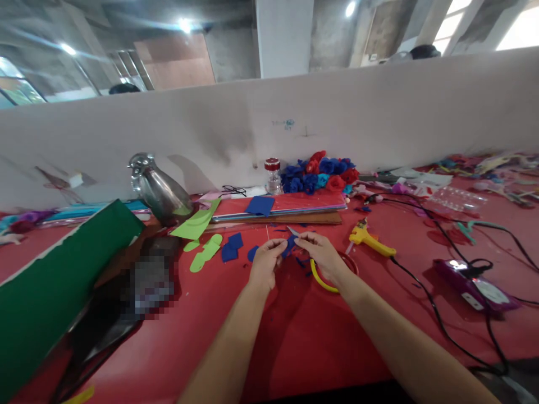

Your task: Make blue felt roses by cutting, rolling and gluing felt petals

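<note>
My left hand (268, 261) pinches a small dark blue piece (289, 245) that looks like foam or paper. On its other side, the fingertips of my right hand (320, 253) are closed on the same piece. Scissors with a yellow and red handle (323, 283) show under my right hand, their blade tip (292, 230) pointing up past the fingers; whether they lie on the table or hang from that hand I cannot tell. Left of my hands lie cut blue pieces (231, 247) and light green rounded pieces (206, 252).
Right of my hands lies a yellow glue gun (370, 238) with a black cord, then a purple power strip (475, 289). Behind are stacked sheets (295, 207), a lidded jar (273, 177) and blue and red flowers (320, 174). A metal jug (160, 188) and green board (71, 292) stand left.
</note>
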`<state>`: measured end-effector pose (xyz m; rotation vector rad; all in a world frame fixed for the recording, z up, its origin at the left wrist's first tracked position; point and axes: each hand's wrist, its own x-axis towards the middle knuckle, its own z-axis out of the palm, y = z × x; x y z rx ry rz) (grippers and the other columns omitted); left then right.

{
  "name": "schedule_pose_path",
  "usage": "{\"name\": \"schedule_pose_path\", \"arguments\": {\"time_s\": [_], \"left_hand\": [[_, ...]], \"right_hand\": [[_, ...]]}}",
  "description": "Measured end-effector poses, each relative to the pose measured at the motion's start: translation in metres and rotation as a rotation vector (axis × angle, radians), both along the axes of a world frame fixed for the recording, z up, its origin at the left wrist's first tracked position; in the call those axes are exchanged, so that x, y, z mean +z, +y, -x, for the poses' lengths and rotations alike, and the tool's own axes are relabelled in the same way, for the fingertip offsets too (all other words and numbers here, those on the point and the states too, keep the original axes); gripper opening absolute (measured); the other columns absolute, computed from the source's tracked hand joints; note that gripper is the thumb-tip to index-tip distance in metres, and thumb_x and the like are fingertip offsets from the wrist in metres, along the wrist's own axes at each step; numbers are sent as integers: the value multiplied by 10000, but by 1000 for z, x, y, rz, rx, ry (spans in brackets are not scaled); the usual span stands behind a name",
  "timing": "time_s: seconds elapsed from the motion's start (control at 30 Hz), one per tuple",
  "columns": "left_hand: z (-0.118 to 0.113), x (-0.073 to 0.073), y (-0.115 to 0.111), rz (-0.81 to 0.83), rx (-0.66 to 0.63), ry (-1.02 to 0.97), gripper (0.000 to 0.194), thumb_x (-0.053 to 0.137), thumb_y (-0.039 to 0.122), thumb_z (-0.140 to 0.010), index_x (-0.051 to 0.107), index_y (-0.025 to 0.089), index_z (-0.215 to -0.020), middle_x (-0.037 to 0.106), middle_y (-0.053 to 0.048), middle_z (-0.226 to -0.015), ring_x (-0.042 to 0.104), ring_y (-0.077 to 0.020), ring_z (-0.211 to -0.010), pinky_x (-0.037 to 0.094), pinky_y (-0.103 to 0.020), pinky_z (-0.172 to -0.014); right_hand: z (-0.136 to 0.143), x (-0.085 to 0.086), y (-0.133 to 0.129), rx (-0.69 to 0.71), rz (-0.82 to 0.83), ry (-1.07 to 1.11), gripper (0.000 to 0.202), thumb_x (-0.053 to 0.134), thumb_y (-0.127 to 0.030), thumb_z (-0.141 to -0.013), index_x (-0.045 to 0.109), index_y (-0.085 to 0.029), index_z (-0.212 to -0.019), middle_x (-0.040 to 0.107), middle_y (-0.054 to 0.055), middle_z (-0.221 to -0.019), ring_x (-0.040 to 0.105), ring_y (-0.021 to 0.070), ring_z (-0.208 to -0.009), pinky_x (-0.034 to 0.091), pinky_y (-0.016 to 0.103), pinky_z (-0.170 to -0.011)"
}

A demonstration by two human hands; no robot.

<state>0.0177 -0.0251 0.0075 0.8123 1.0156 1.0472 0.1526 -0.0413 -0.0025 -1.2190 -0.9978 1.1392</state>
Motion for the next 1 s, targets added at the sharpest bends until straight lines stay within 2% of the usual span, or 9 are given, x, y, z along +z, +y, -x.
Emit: {"name": "schedule_pose_path", "arguments": {"time_s": [0.17,0.27,0.4,0.47,0.6,0.7,0.8,0.9,1.0], "left_hand": [[-3,0,-1,-42,2,59,444,768,523,-524,671,148,-741,540,46,-553,276,-15,-380,159,-213,-410],[-2,2,-2,-67,-39,110,437,808,448,-491,705,154,-797,541,51,-533,289,-21,-396,196,-209,-424],[0,2,-1,-137,-101,197,367,823,346,-467,730,152,-764,668,-17,-675,508,-81,-567,378,-216,-577],[2,2,0,-169,-121,239,315,807,330,-489,734,154,-739,691,-37,-715,558,-114,-647,415,-238,-658],[6,1,3,-209,-44,315,236,783,323,-521,721,155,-675,676,-30,-667,547,-116,-623,418,-240,-644],[9,2,5,-182,63,313,267,797,342,-498,710,165,-677,657,-15,-627,543,-116,-595,397,-224,-567],[11,4,6,-147,103,287,291,808,353,-473,704,169,-673,627,1,-572,531,-114,-565,366,-214,-514],[11,7,6,-152,106,262,291,809,359,-462,699,169,-652,621,5,-568,510,-104,-551,342,-207,-497],[11,8,5,-166,102,241,309,817,363,-437,690,167,-639,608,8,-554,495,-98,-543,326,-202,-487]], "right_hand": [[-12,0,3,-7,6,-40,258,664,-407,-617,613,-171,-708,565,-38,-616,462,90,-543,362,228,-551],[-12,-2,3,33,-74,-206,157,609,-331,-656,600,-177,-685,575,-34,-625,490,100,-574,383,230,-580],[-6,-6,0,112,-126,-454,97,538,-241,-711,610,-175,-708,605,-21,-631,507,102,-560,383,223,-559],[-4,-6,-1,128,-154,-548,97,529,-219,-725,615,-175,-718,622,-10,-648,527,109,-571,392,224,-565],[-19,8,-4,62,-169,-714,165,515,-183,-757,632,-186,-874,675,19,-786,602,142,-704,449,245,-668],[-53,25,-12,-163,-11,-1070,317,512,-125,-746,616,-171,-1042,667,96,-1009,590,215,-954,442,320,-825],[-93,35,-24,-349,308,-1423,404,536,-172,-757,570,-120,-1157,590,195,-1168,520,339,-1087,410,453,-868],[-122,30,-32,-341,545,-1519,385,490,-188,-803,555,-101,-1172,580,204,-1164,532,349,-1089,410,468,-854],[-132,22,-33,-272,631,-1459,398,478,-188,-807,536,-136,-1198,599,182,-1135,582,303,-1048,430,416,-820]]}}
